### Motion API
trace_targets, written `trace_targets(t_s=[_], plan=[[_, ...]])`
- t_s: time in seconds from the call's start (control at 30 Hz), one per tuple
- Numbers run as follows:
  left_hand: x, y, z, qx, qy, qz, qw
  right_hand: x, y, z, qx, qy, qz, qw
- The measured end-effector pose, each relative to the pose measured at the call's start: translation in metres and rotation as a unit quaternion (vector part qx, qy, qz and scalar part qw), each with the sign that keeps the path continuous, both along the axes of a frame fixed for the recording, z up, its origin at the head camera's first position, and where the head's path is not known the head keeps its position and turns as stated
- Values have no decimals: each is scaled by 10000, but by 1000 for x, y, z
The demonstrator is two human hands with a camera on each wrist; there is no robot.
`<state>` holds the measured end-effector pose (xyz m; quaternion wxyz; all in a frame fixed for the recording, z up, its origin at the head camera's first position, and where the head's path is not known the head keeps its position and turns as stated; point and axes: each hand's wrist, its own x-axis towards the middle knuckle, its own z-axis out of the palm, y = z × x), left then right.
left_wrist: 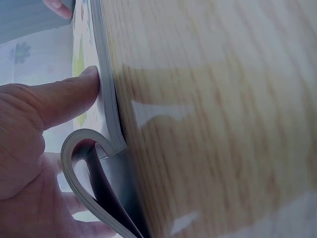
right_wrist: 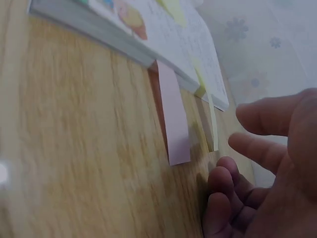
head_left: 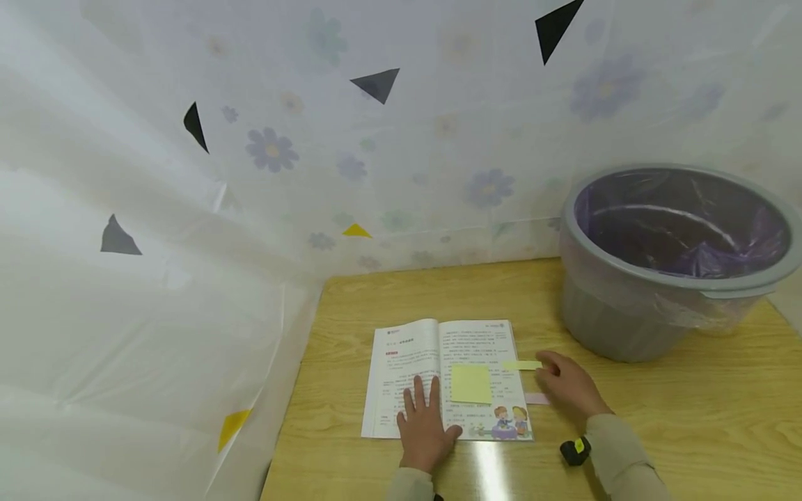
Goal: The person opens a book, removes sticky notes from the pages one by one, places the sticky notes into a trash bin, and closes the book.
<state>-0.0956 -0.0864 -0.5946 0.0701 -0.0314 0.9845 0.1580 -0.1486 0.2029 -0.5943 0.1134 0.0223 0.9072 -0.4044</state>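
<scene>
An open book [head_left: 407, 348] with printed pages lies on the wooden table. My left hand [head_left: 426, 431] rests spread over its lower middle, thumb on the right page. A square yellow sticky note [head_left: 471, 384] sits on that page. From the right edge stick out a yellow strip [head_left: 522, 365] and a pink strip [head_left: 537, 399]. My right hand [head_left: 573, 386] is at the yellow strip's outer end. In the right wrist view, its thumb and index finger stand apart beside the yellow strip [right_wrist: 213, 121] with nothing between them; the other fingers curl loosely near the table.
A large grey bin [head_left: 614, 320] with a clear purplish liner stands on the table at the right, behind my right hand. A flower-patterned sheet [head_left: 413, 139] hangs along the back and left. Light reflects off the table's front [head_left: 491, 473].
</scene>
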Motion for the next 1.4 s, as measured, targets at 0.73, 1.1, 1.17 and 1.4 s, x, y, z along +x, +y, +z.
trace_targets(t_s=[0.73, 1.1, 1.17, 1.4], plan=[[-2, 2, 3, -6, -85, 51, 10000, -21, -4, 4, 732, 410, 659, 9943], [3, 2, 4, 114, -110, 82, 9998, -19, -1, -1, 350, 367, 435, 9978], [2, 2, 4, 118, -118, 93, 9998, -20, -1, -1, 189, 218, 364, 9989], [1, 1, 5, 153, -70, 69, 9998, -24, 0, -3, 101, -43, 198, 9997]])
